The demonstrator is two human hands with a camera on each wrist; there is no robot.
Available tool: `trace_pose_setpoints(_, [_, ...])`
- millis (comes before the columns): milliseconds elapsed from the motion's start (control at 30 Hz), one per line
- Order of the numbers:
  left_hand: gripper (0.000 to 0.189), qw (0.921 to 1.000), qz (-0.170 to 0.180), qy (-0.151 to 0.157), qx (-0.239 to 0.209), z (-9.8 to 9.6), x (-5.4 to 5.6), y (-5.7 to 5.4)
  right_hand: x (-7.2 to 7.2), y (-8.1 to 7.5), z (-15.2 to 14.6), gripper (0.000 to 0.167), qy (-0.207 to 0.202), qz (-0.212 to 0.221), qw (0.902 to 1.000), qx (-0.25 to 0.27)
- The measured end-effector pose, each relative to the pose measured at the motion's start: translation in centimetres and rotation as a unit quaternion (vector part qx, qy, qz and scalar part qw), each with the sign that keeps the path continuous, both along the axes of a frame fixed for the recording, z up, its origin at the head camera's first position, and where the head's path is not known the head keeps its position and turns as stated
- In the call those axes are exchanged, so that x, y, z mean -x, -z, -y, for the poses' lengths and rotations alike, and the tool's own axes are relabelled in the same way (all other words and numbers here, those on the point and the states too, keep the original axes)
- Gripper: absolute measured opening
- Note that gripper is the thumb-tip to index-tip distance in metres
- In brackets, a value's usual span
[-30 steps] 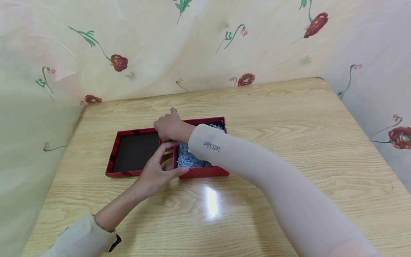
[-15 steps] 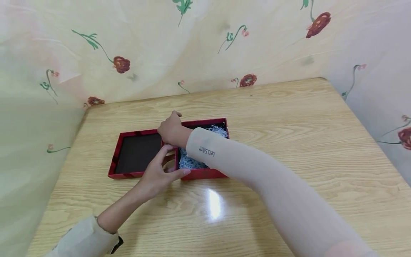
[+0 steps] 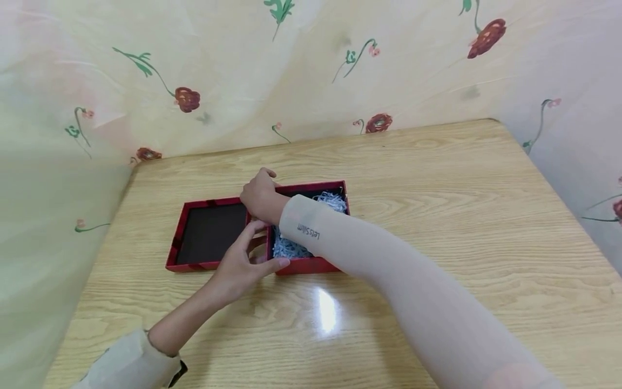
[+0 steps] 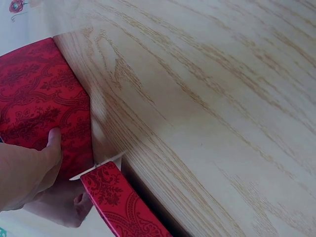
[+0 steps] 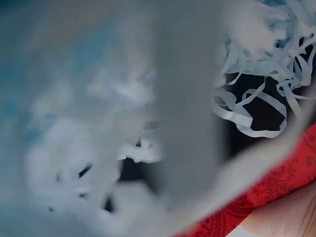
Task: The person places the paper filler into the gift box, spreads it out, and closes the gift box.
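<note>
A red box [image 3: 311, 265] full of pale blue shredded paper [image 3: 290, 247] lies in the head view. My left hand [image 3: 238, 267] holds its front left corner, thumb on the front wall and fingers round the left side. Red patterned wall [image 4: 44, 98] shows beside that thumb in the left wrist view. Over the box's back left corner is my right hand [image 3: 262, 197], its forearm across the top; I cannot tell what its fingers grip. Blurred paper strips [image 5: 261, 54] fill the right wrist view, above a strip of red wall [image 5: 286, 168].
A shallow red lid [image 3: 213, 232] with a black inside lies just left of the box, near both hands. The wooden table [image 3: 437, 205] ends at a flowered cloth [image 3: 311, 70] at the back and sides.
The right hand has settled slightly lower at the box's back left corner, its raised finger drawn in. The left hand keeps its hold. The whole view has shifted a little.
</note>
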State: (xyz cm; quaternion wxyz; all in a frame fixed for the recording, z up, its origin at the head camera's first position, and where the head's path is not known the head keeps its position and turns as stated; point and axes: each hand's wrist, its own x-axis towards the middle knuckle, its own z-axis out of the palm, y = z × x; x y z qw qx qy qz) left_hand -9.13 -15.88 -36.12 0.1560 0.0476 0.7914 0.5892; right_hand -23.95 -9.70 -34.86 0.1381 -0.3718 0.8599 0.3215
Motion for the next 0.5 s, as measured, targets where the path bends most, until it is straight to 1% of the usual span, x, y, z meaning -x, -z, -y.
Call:
trace_pose_setpoints(267, [0.068, 1.0000, 0.008, -0.002, -0.004, -0.04, -0.02, -0.14, 0.47, 0.32, 0.40, 0.035, -0.008, -0.007, 0.9995, -0.031])
trace_pose_setpoints(500, [0.068, 0.9999, 0.012, -0.001, -0.007, -0.02, -0.03, -0.32, 0.61, 0.43, 0.63, 0.039, 0.003, -0.002, 0.9989, -0.048])
